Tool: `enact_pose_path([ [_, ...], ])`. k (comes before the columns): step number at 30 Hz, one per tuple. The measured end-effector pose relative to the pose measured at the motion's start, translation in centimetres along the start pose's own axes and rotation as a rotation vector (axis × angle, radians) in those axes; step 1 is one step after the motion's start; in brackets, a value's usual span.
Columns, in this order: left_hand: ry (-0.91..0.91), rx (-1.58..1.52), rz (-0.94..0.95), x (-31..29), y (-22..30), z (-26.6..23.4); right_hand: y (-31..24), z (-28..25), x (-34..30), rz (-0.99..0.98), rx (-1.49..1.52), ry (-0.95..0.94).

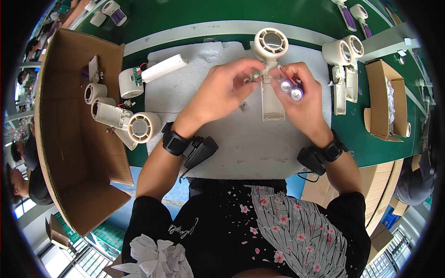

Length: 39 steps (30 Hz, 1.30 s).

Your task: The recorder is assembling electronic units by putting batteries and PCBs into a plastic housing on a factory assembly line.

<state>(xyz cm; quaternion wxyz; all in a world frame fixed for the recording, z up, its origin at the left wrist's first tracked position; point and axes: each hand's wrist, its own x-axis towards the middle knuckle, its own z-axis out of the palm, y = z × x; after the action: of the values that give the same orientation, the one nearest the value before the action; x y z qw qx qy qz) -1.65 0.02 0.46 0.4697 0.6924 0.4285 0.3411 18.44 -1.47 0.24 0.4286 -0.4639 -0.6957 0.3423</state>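
A white handheld fan (271, 45) lies on the grey foam pad (241, 153), round head away from me and its open, hollow handle toward me. My right hand (299, 92) is closed around a pair of purple battery cells (291, 89) beside the handle; red wire runs along its fingers. My left hand (229, 90) is closed in a pinch at the fan's neck, on the other side of the handle. A small pale and greenish part shows at its fingertips, too blurred to name.
At left stand a cardboard box (83, 153) and several white fan pieces, among them a fan head with a green circuit board (137, 75). More fans (340, 53) lie at right, next to a small cardboard box (388, 102) holding white pieces. Beneath is a green table (357, 134).
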Motion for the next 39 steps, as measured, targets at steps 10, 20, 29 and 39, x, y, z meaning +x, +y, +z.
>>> enact_pose_path([
  [10, -0.004, -0.07, 0.028, -0.4, 0.5, 0.0, 0.4, 0.2, 0.2, -0.177, -0.172, -0.071],
  [20, 0.06, 0.269, 0.267, -0.3, -0.7, -0.7, 0.2, 0.0, 0.3, -0.201, -0.319, -0.098],
  [29, 0.081, -0.072, 0.165, 0.0, 0.0, 1.1, -0.2, 0.1, 0.4, -0.206, -0.332, -0.076],
  [39, 0.035, -0.064, 0.195, 0.2, -0.9, 0.4, 0.3, 0.2, 0.2, -0.217, -0.319, -0.05],
])
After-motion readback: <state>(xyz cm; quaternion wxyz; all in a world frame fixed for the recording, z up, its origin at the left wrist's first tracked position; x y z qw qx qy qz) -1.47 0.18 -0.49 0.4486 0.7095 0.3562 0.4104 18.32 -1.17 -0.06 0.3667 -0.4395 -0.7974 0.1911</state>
